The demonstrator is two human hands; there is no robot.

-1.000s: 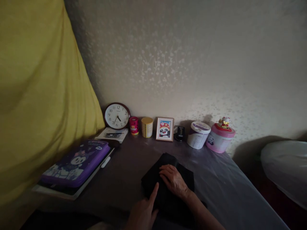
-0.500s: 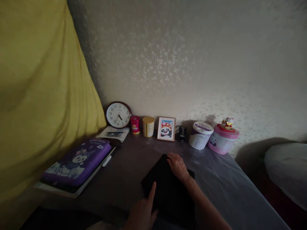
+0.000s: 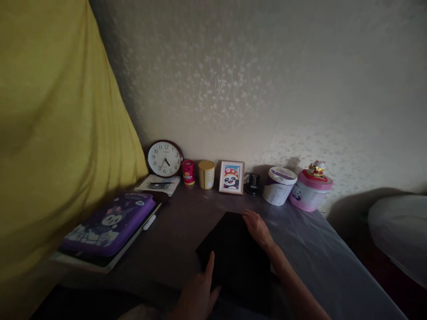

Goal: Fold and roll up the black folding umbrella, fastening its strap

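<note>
A black folded sheet, paper or cloth, lies on the grey-covered table in front of me. My left hand rests at its lower left part, index finger stretched out on it and thumb apart. At the sheet's far right edge is my right hand, fingers close together and bent over that edge, closed on it. The undersides of these fingers are hidden.
A purple pencil case lies on books at left, a white pen beside it. Along the wall stand a clock, a pink tin, a yellow-lidded can, a panda picture frame, a black gadget and two tubs.
My right hand has shifted right, from the top of the black sheet to its far right edge. The sheet's right corner no longer shows beyond it. My left hand has barely moved.
</note>
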